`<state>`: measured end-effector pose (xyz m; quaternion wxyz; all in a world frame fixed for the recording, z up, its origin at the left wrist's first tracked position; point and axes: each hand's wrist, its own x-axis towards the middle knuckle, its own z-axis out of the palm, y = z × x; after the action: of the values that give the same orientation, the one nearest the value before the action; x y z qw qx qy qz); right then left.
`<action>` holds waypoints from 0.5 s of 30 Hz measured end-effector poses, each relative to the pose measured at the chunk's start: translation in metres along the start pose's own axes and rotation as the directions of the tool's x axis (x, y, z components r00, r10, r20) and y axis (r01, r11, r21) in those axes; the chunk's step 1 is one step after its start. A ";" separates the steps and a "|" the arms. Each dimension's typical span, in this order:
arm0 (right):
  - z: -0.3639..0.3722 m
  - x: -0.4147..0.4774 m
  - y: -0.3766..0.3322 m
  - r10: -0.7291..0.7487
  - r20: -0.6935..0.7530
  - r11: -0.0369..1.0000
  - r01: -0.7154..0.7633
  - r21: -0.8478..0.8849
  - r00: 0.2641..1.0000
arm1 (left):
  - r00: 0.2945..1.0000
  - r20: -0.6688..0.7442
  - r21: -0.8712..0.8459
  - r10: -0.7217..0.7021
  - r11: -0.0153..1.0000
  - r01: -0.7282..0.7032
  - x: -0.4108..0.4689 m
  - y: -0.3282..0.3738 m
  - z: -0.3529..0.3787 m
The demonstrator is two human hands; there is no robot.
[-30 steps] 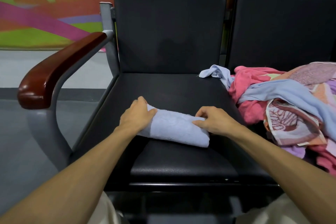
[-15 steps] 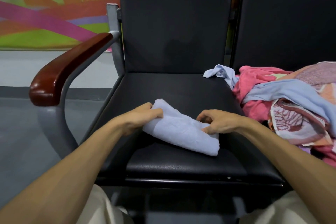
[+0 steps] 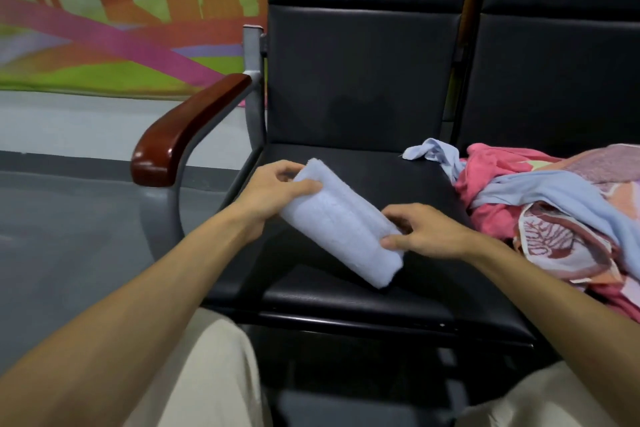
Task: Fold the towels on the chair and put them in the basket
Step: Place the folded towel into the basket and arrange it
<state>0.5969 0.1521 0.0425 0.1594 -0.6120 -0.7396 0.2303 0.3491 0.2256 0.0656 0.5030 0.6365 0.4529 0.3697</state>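
The folded towel [image 3: 341,229] was pale blue. The chair [image 3: 346,302] was black, its armrest [image 3: 187,135] reddish-brown on a grey frame [image 3: 254,80]. The heap of towels [image 3: 554,191] showed pink, light blue, mauve and peach, one piece bearing a dark red leaf-vein pattern on white. The wall mural [image 3: 104,45] carried orange towers on green, crossed by a magenta band. The floor [image 3: 69,218] was grey; the trousers [image 3: 207,374] cream.

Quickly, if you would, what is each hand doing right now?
Left hand: grips the upper end of the folded light blue towel.
Right hand: pinches the same towel's lower end.
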 end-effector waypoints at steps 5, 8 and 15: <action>0.000 0.019 -0.079 -0.165 -0.074 0.978 0.153 -0.141 0.984 | 0.926 -0.378 0.019 -0.022 0.999 0.032 -0.015 0.000 -0.048; 0.015 0.034 -0.128 -0.235 -0.024 0.957 0.226 -0.182 0.972 | 0.869 -0.494 0.059 -0.012 0.997 0.047 -0.038 -0.006 -0.093; 0.100 0.064 -0.232 -0.259 0.153 0.966 0.256 0.041 0.953 | 0.827 -0.514 -0.133 -0.229 0.973 0.187 -0.147 -0.040 -0.209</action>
<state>0.3390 0.1670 0.0800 0.1354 -0.4885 -0.8210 0.2626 0.1006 0.1531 0.0704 0.4212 0.4381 0.6252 0.4897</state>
